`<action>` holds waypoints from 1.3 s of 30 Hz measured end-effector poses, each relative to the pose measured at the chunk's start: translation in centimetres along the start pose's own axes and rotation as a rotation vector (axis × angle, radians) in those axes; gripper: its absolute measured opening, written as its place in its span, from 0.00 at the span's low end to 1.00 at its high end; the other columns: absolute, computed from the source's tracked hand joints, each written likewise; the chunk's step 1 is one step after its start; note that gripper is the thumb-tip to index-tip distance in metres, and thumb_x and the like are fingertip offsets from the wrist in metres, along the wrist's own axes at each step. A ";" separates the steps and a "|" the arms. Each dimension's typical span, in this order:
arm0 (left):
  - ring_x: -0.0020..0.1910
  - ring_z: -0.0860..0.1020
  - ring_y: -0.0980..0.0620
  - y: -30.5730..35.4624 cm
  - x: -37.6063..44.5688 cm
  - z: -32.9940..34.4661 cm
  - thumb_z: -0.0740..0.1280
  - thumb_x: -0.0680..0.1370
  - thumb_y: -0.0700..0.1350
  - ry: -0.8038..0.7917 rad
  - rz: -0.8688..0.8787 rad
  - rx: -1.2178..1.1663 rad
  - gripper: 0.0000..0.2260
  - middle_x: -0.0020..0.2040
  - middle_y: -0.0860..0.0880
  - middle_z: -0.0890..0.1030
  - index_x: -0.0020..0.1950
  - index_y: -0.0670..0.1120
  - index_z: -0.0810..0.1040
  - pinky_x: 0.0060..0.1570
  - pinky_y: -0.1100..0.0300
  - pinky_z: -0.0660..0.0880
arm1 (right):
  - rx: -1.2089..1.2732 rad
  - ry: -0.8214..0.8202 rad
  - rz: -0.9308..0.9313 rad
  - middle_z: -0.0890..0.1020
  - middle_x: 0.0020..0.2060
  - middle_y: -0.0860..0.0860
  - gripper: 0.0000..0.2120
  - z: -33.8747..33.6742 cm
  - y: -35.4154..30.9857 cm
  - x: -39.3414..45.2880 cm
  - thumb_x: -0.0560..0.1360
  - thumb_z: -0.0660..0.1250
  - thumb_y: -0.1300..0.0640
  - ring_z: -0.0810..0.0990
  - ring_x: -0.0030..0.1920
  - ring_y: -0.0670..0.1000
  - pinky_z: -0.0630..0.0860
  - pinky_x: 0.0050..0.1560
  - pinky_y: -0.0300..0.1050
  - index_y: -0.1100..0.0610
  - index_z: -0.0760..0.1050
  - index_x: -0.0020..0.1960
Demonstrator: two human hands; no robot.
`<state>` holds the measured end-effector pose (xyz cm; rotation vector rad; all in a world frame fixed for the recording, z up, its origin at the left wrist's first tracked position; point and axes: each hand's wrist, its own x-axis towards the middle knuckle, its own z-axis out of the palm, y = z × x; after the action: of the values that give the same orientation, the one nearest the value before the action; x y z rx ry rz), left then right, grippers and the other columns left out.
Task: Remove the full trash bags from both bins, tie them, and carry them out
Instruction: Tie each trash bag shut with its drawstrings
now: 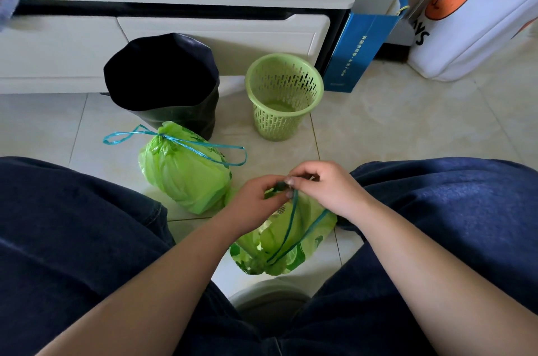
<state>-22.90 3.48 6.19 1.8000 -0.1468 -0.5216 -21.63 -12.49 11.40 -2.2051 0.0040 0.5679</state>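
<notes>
Two green trash bags lie on the tiled floor between my knees. The far bag (186, 175) is closed, its blue drawstring (174, 140) knotted with loops trailing to both sides. The near bag (285, 242) lies under my hands, its blue drawstring (291, 227) running up from the gathered mouth. My left hand (253, 201) and my right hand (326, 189) meet above it, both pinching the drawstring ends. Behind stand a black-lined bin (163, 82) and a green perforated bin (283, 96) with no bag inside.
A white low cabinet (203, 35) runs along the back. A blue paper bag (361, 50) and a white printed tote (471, 12) stand at the right. My legs in dark jeans flank the bags. A white stool edge (267, 291) shows below me.
</notes>
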 end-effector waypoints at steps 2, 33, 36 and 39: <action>0.35 0.74 0.59 -0.1 -0.1 0.2 0.65 0.77 0.44 -0.031 0.006 0.089 0.05 0.36 0.50 0.78 0.43 0.47 0.79 0.39 0.65 0.70 | 0.022 0.025 0.006 0.81 0.36 0.43 0.06 -0.3 -0.1 -0.1 0.74 0.67 0.50 0.76 0.36 0.38 0.70 0.37 0.35 0.50 0.80 0.46; 0.53 0.76 0.61 -2.2 -1.0 -2.4 0.61 0.79 0.42 0.265 -0.119 0.104 0.09 0.54 0.57 0.79 0.48 0.47 0.81 0.52 0.66 0.69 | 0.573 0.231 0.169 0.77 0.37 0.50 0.04 -3.6 0.4 1.2 0.74 0.67 0.51 0.63 0.24 0.44 0.60 0.21 0.34 0.51 0.75 0.45; 0.49 0.76 0.70 -1.5 -1.0 -2.1 0.61 0.79 0.42 0.255 -0.117 -0.027 0.09 0.53 0.58 0.81 0.50 0.47 0.81 0.51 0.75 0.70 | 0.193 0.086 0.192 0.80 0.46 0.48 0.18 -3.0 0.5 0.6 0.71 0.65 0.40 0.70 0.31 0.44 0.65 0.29 0.38 0.47 0.72 0.57; 0.42 0.76 0.74 -1.5 -1.1 -1.5 0.60 0.79 0.42 0.263 -0.121 -0.073 0.10 0.44 0.62 0.82 0.48 0.49 0.82 0.43 0.79 0.69 | -0.158 -0.125 0.173 0.81 0.49 0.44 0.22 -2.3 -0.1 -0.4 0.71 0.63 0.36 0.76 0.39 0.43 0.69 0.36 0.42 0.46 0.69 0.61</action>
<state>-23.50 5.64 5.40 1.7949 0.1617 -0.3659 -21.06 -14.18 12.94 -2.3323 0.0873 0.8268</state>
